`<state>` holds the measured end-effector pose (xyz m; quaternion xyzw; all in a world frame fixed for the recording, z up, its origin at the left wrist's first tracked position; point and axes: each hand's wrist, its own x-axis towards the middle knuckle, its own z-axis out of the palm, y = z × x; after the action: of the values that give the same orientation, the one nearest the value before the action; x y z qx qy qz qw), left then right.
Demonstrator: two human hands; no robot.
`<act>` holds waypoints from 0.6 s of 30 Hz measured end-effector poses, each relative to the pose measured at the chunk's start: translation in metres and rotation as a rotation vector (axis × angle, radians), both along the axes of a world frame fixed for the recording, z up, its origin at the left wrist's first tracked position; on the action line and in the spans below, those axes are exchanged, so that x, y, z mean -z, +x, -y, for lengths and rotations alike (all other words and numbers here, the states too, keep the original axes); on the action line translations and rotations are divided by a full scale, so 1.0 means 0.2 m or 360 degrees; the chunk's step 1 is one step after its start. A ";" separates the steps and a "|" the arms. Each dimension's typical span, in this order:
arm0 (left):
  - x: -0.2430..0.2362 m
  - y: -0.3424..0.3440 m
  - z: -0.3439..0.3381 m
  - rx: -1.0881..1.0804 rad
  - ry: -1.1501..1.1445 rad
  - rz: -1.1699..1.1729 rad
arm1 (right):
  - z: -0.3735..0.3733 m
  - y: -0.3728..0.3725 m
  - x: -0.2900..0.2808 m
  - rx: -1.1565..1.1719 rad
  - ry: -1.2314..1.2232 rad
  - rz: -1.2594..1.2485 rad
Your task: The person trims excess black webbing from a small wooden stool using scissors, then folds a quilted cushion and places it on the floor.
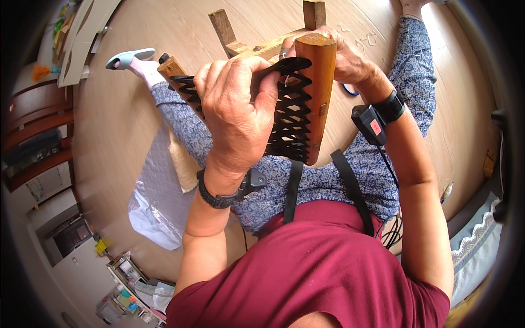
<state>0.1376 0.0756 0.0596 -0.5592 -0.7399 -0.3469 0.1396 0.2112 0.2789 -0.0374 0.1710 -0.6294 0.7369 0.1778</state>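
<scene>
In the middle of the head view is a wooden piece (320, 101), an upright rounded bar laced with crisscrossed black straps (290, 126), with a second wooden bar (173, 70) at its left. My left hand (235, 106) grips the black strapping near the top, thumb pressed on it and fingers curled. My right hand (350, 60) is behind the top of the right bar, fingers bent and partly hidden; a small metal-coloured thing (284, 53) shows near its fingertips. What it holds is unclear.
Beyond lies a rough wooden frame (221, 27) on the plank floor (120, 87), with loose cords (366, 41). A quilted silver sheet (158, 186) lies left of my outstretched legs. Boards (93, 27) stand at the far left, cushions (476, 251) at the right.
</scene>
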 end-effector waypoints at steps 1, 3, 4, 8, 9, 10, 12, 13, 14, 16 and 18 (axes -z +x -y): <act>0.01 0.00 0.00 -0.0002 0.0001 -0.0019 | -0.01 -0.01 -0.01 0.0039 0.0129 -0.0023; 0.02 0.00 0.00 -0.0009 0.0007 -0.0058 | -0.02 -0.04 -0.01 0.0018 0.0218 -0.0064; 0.02 0.00 0.00 -0.0009 0.0008 -0.0065 | -0.01 -0.05 -0.01 0.0064 0.0271 -0.0087; 0.03 -0.01 0.00 0.0001 0.0019 -0.0094 | 0.00 -0.07 0.00 0.0058 0.0224 -0.0120; 0.03 -0.01 -0.01 0.0004 0.0024 -0.0100 | 0.01 -0.06 0.01 0.0031 0.0175 -0.0116; 0.04 -0.02 -0.01 0.0005 0.0021 -0.0102 | 0.01 -0.05 0.02 0.0008 0.0110 -0.0001; 0.04 -0.02 -0.01 0.0008 0.0018 -0.0101 | 0.04 -0.02 0.04 -0.0021 -0.0094 0.0072; 0.04 -0.02 -0.01 0.0008 0.0011 -0.0108 | 0.06 -0.02 0.05 0.0110 -0.0062 0.0039; 0.04 -0.02 -0.01 0.0009 0.0011 -0.0105 | 0.09 -0.02 0.06 0.0230 -0.0061 -0.0043; 0.03 -0.02 -0.01 0.0009 -0.0007 -0.0090 | 0.12 -0.01 0.05 0.0196 -0.0178 -0.0040; 0.03 -0.02 0.00 -0.0002 -0.0028 -0.0062 | 0.12 -0.01 0.03 -0.0090 -0.0496 0.0099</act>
<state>0.1343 0.0755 0.0539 -0.5665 -0.7404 -0.3294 0.1493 0.2098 0.2559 -0.0441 0.1362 -0.5075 0.8353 0.1617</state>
